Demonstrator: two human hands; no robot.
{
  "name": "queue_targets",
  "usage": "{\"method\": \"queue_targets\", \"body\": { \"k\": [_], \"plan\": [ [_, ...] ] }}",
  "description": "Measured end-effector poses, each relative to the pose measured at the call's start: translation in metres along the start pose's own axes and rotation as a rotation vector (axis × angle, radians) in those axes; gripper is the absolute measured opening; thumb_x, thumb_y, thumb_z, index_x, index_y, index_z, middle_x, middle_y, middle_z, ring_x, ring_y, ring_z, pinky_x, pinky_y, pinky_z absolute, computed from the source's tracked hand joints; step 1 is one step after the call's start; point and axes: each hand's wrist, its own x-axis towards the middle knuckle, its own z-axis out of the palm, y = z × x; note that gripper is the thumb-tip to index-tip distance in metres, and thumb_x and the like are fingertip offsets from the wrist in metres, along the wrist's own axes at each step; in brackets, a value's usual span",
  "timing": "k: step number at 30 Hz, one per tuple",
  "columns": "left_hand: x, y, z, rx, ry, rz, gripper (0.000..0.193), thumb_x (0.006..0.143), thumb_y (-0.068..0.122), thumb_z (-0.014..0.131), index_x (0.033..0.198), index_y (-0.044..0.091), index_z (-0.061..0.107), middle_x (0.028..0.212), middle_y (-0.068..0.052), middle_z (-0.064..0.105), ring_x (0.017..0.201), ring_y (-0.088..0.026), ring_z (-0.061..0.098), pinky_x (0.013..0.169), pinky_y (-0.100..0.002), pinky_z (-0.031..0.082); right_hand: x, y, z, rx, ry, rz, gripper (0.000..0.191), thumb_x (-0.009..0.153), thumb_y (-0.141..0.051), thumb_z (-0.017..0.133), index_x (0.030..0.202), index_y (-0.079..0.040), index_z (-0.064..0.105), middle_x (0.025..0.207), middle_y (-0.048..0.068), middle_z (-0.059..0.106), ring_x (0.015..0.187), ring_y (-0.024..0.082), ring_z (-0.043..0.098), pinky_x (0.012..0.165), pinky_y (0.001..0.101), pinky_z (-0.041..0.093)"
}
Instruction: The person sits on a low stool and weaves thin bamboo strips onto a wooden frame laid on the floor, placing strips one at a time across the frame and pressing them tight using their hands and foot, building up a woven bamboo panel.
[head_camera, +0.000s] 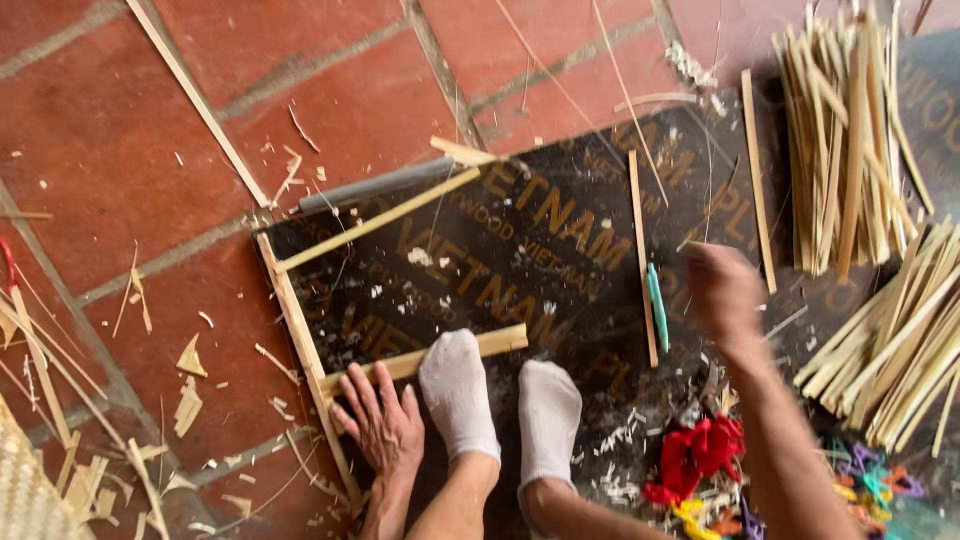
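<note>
My left hand lies flat, fingers apart, on a bamboo strip that crosses a dark printed board. My two feet in white socks press on that strip and the board. My right hand, blurred, hovers over the board beside a thin teal stick and a long bamboo slat; whether it holds anything cannot be seen. Other bamboo strips form a rough frame at the board's left side.
Bundles of split bamboo sticks lie at the right, more below them. Coloured plastic ties sit near my right forearm. Shavings and offcuts litter the red tile floor. A woven mat edge shows bottom left.
</note>
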Motion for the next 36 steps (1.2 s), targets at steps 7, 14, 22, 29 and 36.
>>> {"method": "queue_targets", "body": {
  "k": [7,14,22,29,36],
  "plan": [
    [0.012,0.015,-0.009,0.0,0.026,-0.011,0.068,0.094,0.032,0.062,0.15,-0.002,0.042,0.162,-0.032,0.03,0.152,-0.048,0.027,0.122,-0.063,0.019,0.052,0.121,-0.051,-1.091,-0.134,0.121,0.019,0.098,-0.021,0.064,0.102,-0.008,0.078,0.09,0.018,0.08,0.089,0.035,0.077,0.069,0.0493,0.057],
    [0.033,0.002,-0.008,-0.095,0.063,-0.019,0.076,0.091,0.036,0.069,0.148,-0.006,0.042,0.159,-0.031,0.032,0.15,-0.047,0.027,0.12,-0.064,0.019,0.047,0.113,0.009,-0.267,-0.126,-0.132,0.023,0.102,-0.017,0.069,0.11,0.004,0.069,0.104,0.021,0.069,0.097,0.032,0.067,0.087,0.0422,0.053],
    [0.035,-0.027,-0.007,-0.148,0.082,0.005,0.074,0.096,0.043,0.067,0.153,0.001,0.043,0.164,-0.031,0.027,0.154,-0.046,0.025,0.124,-0.064,0.016,-0.004,-0.086,0.139,0.038,-0.794,-0.455,0.031,0.089,-0.007,0.07,0.118,-0.011,0.076,0.092,0.004,0.069,0.083,0.02,0.066,0.068,0.0326,0.055],
    [0.035,-0.027,-0.006,-0.17,0.118,-0.01,0.075,0.096,0.043,0.068,0.151,-0.002,0.044,0.16,-0.03,0.03,0.153,-0.046,0.027,0.124,-0.065,0.018,0.024,-0.162,0.18,-0.115,-0.863,-0.693,0.03,0.086,-0.012,0.069,0.115,-0.018,0.077,0.102,0.004,0.074,0.083,0.023,0.074,0.069,0.0359,0.061],
    [0.04,-0.023,-0.016,-0.175,0.112,-0.024,0.075,0.091,0.04,0.074,0.145,-0.003,0.046,0.158,-0.026,0.032,0.151,-0.044,0.029,0.123,-0.065,0.021,0.021,-0.149,0.189,-0.15,-0.819,-0.758,0.029,0.088,-0.011,0.067,0.113,-0.02,0.078,0.108,0.003,0.075,0.09,0.026,0.074,0.073,0.0372,0.06]
  ]
}}
